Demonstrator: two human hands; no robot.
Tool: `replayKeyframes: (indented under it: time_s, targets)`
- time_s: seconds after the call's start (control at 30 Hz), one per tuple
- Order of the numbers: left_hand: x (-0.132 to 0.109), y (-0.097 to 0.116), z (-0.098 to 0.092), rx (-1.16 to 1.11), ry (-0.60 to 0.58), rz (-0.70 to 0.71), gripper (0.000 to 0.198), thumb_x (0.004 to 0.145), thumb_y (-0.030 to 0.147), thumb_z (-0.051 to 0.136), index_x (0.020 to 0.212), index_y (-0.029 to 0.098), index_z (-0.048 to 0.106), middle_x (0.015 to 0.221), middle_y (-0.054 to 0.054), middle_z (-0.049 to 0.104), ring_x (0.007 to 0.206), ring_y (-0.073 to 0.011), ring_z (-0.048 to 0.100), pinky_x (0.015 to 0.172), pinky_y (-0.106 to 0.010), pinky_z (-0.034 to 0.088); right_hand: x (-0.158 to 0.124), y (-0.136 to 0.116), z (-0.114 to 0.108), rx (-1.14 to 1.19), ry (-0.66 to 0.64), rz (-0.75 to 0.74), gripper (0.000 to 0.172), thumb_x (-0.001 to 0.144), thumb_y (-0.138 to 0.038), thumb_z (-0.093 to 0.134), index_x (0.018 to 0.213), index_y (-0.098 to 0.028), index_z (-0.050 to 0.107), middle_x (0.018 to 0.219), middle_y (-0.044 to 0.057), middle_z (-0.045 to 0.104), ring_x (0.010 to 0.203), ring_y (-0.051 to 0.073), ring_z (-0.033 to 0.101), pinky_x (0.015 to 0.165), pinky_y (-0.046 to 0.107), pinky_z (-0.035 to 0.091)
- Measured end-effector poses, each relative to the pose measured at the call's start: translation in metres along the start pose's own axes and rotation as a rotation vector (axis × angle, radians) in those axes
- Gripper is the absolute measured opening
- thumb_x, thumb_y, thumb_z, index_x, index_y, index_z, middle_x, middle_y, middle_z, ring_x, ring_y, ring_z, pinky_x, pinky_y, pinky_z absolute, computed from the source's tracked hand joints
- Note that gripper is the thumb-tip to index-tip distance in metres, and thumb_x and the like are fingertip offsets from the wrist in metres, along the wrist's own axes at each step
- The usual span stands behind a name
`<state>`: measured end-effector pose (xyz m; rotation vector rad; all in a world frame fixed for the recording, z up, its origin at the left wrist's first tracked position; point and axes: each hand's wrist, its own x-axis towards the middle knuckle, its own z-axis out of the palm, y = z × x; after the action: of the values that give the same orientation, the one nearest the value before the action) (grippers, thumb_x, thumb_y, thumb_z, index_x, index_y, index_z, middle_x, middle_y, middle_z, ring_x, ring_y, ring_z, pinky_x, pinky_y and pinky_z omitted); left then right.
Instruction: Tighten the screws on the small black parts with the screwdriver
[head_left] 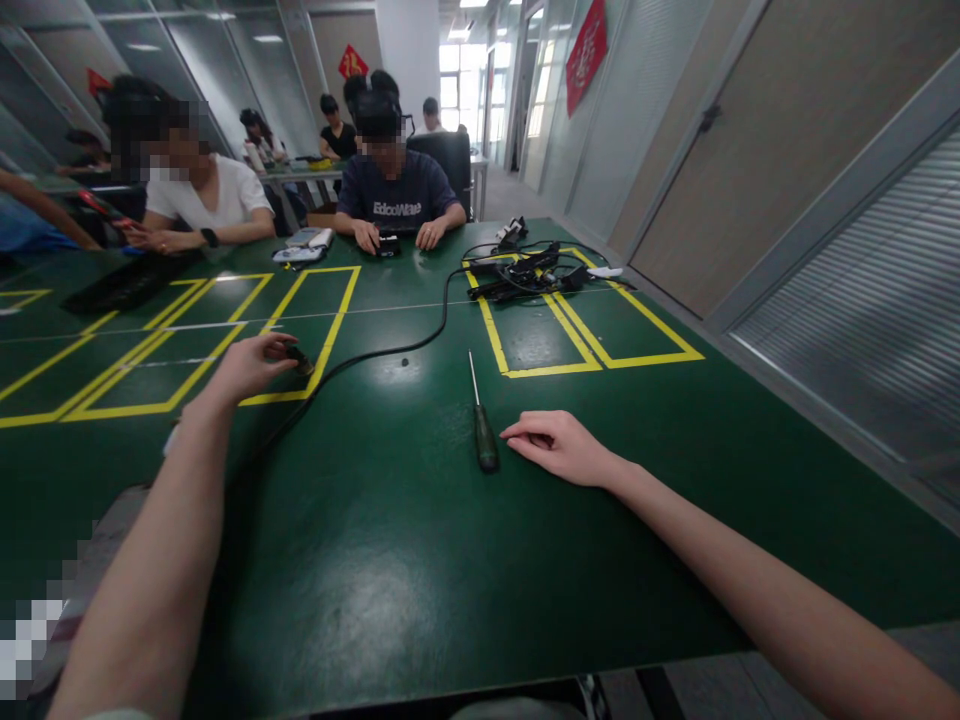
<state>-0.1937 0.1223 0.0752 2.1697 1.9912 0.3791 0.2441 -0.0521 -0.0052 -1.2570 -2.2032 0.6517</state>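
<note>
My left hand [259, 366] pinches a small dark piece [300, 360] with a brownish lower end, at the yellow tape on the left of the table. Its exact kind cannot be made out. A screwdriver [486, 440] with a dark green handle lies in the middle of the green table [375, 540], its thin metal shaft pointing away from me. Just to the right of that handle rests my right hand [559, 447], fingers curled and pressed together, with nothing visible in them. Its fingertips are close to the handle, apart from it.
A black cable [375, 352] runs across the table from the left to a tangle of black cables and parts [532, 272] at the far right. Yellow tape [555, 372] marks rectangles. Across the table, a person in a dark shirt [401, 200] handles a small black object [388, 245].
</note>
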Motion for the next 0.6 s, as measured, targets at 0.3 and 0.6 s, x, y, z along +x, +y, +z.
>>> replayKeyframes:
  time_s: [0.3, 0.6]
  targets:
    - [-0.0001, 0.0041, 0.0015, 0.018, -0.014, -0.009, 0.057, 0.084, 0.027, 0.062, 0.138, 0.006, 0.063, 0.122, -0.018, 0.076, 0.114, -0.0273, 0.073, 0.106, -0.036, 0.054, 0.0007, 0.0001, 0.0004, -0.003, 0.001, 0.001, 0.03, 0.1, -0.037, 0.056, 0.102, -0.016, 0.078, 0.077, 0.003, 0.066, 0.064, 0.01, 0.054, 0.063, 0.025, 0.039]
    - [0.0037, -0.0033, 0.0039, 0.005, 0.011, -0.033, 0.057, 0.091, 0.046, 0.055, 0.132, 0.011, 0.07, 0.119, -0.015, 0.078, 0.11, -0.0295, 0.073, 0.103, -0.038, 0.055, 0.0002, -0.0003, -0.0001, 0.002, 0.003, -0.006, 0.031, 0.101, -0.037, 0.055, 0.103, -0.016, 0.078, 0.078, 0.004, 0.068, 0.065, 0.01, 0.056, 0.063, 0.025, 0.041]
